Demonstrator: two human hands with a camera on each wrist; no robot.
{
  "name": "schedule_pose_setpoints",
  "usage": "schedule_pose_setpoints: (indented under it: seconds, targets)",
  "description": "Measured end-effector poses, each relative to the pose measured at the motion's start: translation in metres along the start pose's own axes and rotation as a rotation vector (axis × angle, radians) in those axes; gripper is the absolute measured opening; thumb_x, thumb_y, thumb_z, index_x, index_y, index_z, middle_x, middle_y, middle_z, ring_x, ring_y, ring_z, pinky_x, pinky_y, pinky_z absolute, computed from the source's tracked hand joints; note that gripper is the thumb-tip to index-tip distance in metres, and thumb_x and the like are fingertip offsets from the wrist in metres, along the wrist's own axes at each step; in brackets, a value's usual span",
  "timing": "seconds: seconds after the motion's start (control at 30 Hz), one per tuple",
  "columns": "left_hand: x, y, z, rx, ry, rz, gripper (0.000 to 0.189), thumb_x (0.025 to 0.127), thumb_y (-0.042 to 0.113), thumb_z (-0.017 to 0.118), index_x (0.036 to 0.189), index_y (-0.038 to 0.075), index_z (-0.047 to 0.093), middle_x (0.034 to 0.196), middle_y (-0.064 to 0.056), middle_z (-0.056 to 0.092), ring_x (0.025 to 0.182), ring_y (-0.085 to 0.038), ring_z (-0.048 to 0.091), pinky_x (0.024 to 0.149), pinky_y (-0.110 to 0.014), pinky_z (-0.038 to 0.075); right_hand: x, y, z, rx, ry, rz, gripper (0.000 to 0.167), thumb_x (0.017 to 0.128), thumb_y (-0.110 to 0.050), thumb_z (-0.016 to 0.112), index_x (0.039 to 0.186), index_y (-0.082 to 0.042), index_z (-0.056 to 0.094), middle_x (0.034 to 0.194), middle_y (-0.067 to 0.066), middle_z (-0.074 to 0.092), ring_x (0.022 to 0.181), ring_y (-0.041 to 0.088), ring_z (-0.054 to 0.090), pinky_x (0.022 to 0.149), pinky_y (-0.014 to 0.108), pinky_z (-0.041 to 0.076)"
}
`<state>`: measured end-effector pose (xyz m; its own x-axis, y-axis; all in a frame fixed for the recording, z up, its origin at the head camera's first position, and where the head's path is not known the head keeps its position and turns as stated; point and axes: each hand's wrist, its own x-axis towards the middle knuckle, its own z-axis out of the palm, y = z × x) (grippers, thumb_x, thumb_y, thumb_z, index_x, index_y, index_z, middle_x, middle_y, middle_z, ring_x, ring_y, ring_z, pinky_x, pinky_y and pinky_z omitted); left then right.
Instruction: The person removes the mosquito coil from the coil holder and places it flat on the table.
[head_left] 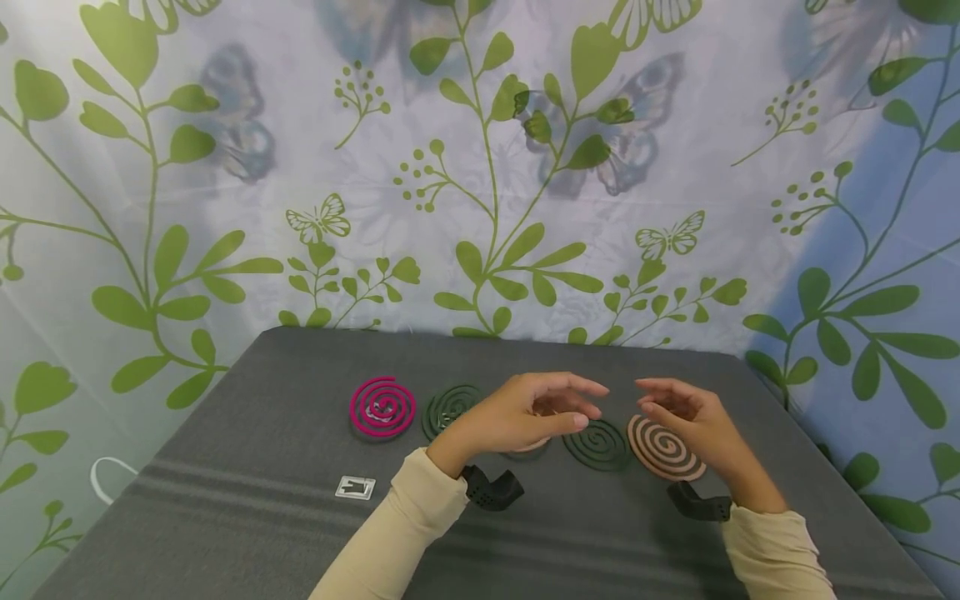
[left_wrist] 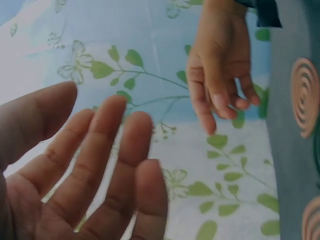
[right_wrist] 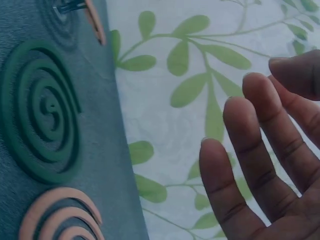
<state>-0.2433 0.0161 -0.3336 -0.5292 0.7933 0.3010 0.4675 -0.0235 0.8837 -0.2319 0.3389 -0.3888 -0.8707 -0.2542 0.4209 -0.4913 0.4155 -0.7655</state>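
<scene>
Both hands hover over the table with relaxed, slightly bent fingers and hold nothing. My left hand (head_left: 525, 408) partly covers an orange mosquito coil beneath it. To its left lie a green mosquito coil (head_left: 442, 414) and a pink mosquito coil (head_left: 382, 408), each with a small metal piece showing at the middle. My right hand (head_left: 693, 421) is above another orange coil (head_left: 666, 447), hiding part of its edge. Between the hands lies a second green coil (head_left: 597, 444). The fingertips of the two hands face each other, apart.
A small flat metal coil stand (head_left: 355, 487) lies on the grey tabletop (head_left: 247, 500), at the front left. Behind the table hangs a curtain (head_left: 495, 175) printed with leaves and butterflies. A white loop (head_left: 105, 479) shows beyond the left edge.
</scene>
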Motion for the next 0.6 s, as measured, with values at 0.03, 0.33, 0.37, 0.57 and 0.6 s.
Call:
schedule_pose_setpoints:
  seconds: [0.03, 0.33, 0.37, 0.57, 0.6]
  targets:
    - [-0.004, -0.002, -0.002, 0.008, 0.011, 0.004, 0.042, 0.111, 0.008, 0.062, 0.152, 0.002, 0.059, 0.132, -0.018, 0.073, 0.074, -0.013, 0.06, 0.068, -0.023, 0.049, 0.001, 0.001, 0.003, -0.01, -0.001, -0.011, 0.034, 0.106, 0.003, 0.065, 0.138, -0.007, 0.071, 0.109, -0.014, 0.073, 0.094, 0.005, 0.072, 0.08, 0.022, 0.059]
    - [-0.03, -0.019, -0.022, 0.091, 0.099, 0.013, 0.045, 0.11, 0.008, 0.064, 0.154, 0.003, 0.057, 0.131, -0.019, 0.074, 0.107, -0.022, 0.072, 0.088, -0.031, 0.057, 0.006, 0.009, 0.027, -0.061, -0.039, -0.082, 0.03, 0.104, 0.003, 0.068, 0.134, 0.006, 0.069, 0.103, -0.005, 0.074, 0.088, 0.009, 0.072, 0.076, 0.027, 0.06]
    - [-0.032, -0.021, -0.024, 0.098, 0.104, 0.011, 0.045, 0.11, 0.008, 0.064, 0.154, 0.003, 0.057, 0.13, -0.019, 0.075, 0.107, -0.022, 0.073, 0.089, -0.032, 0.058, 0.007, 0.01, 0.03, -0.061, -0.049, -0.089, 0.03, 0.104, 0.003, 0.068, 0.134, 0.006, 0.069, 0.103, -0.003, 0.074, 0.087, 0.009, 0.072, 0.075, 0.027, 0.06]
    - [-0.042, -0.034, -0.038, 0.157, 0.12, -0.01, 0.048, 0.11, 0.011, 0.066, 0.156, 0.003, 0.055, 0.126, -0.014, 0.077, 0.11, -0.033, 0.073, 0.092, -0.034, 0.059, 0.01, 0.015, 0.046, -0.022, -0.125, -0.105, 0.032, 0.105, 0.002, 0.067, 0.136, 0.01, 0.066, 0.104, 0.007, 0.076, 0.084, 0.017, 0.072, 0.069, 0.033, 0.058]
    - [-0.043, -0.036, -0.041, 0.162, 0.122, -0.018, 0.048, 0.11, 0.012, 0.065, 0.156, 0.003, 0.055, 0.126, -0.014, 0.077, 0.112, -0.034, 0.073, 0.093, -0.034, 0.058, 0.01, 0.016, 0.049, -0.014, -0.14, -0.101, 0.033, 0.105, 0.003, 0.067, 0.137, 0.011, 0.065, 0.105, 0.009, 0.076, 0.085, 0.018, 0.072, 0.069, 0.034, 0.058]
